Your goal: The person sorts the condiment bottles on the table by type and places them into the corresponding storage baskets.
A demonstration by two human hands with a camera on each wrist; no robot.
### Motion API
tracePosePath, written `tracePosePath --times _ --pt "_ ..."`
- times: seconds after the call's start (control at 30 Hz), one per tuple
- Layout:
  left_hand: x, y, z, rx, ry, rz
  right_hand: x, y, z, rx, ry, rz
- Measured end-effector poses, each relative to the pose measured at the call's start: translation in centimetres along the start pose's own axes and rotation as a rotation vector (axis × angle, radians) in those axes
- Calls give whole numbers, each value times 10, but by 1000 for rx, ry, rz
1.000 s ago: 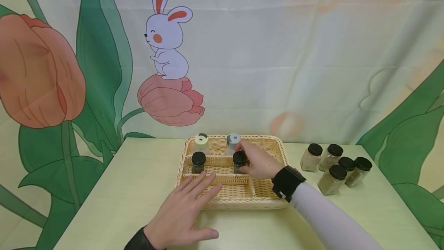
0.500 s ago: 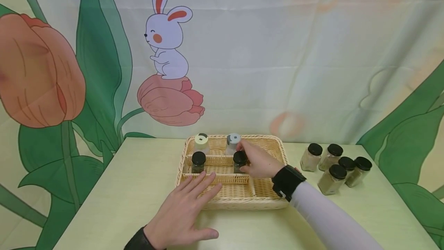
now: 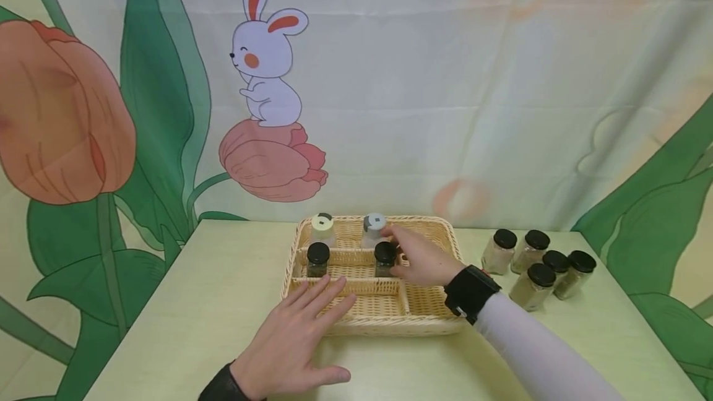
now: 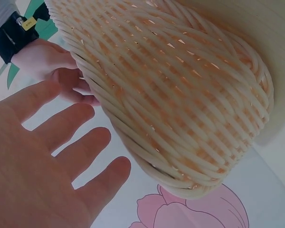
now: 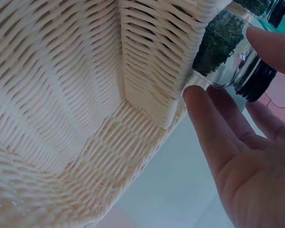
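Jar [image 3: 383, 266] with a black lid stands in the middle row of the basket [image 3: 384, 327]. My right hand [image 3: 427, 258] curves around it; I cannot tell whether it pinches the glass. My left hand [image 3: 298, 345] lies spread at the near edge. I judge this a placing step, calling next for a clean release rightward, where there is room, avoiding the grey-lidded jar [image 3: 374, 224] just beyond.

BACKDROP: pale grey-white printed fabric hanging [image 3: 390, 110], faintly creased, behind table | PRINT LEFT: large coral-orange tulip [image 3: 61, 116], tall dark-green leaves [image 3: 158, 110] | PRINT CENTRE-LEFT: white cartoon rabbit [image 3: 273, 99] on pink tulip [image 3: 273, 166] | FURNITURE: pale yellow-green flat-topped table [image 3: 206, 296], far edge along fabric | LIGHT: soft, diffuse
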State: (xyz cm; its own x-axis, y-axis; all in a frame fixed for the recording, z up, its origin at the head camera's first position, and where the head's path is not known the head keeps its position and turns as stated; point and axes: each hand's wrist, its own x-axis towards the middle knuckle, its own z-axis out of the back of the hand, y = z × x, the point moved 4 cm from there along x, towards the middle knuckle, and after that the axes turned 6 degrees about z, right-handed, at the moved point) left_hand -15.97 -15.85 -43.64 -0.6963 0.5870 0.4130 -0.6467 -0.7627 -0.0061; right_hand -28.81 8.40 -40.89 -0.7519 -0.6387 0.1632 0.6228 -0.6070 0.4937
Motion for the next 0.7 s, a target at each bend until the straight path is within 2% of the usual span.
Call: tracePosePath --times 0.27,0.47,0.7 --pt "0 1 -2 1 26 15 -13 -3 8 -11 -26 11" --pt "-1 2 -1 -6 -2 -4 -32 -1 19 -57 -63 11" --pt "0 1 1 -1 -52 -34 -57 2 38 -148 -159 46"
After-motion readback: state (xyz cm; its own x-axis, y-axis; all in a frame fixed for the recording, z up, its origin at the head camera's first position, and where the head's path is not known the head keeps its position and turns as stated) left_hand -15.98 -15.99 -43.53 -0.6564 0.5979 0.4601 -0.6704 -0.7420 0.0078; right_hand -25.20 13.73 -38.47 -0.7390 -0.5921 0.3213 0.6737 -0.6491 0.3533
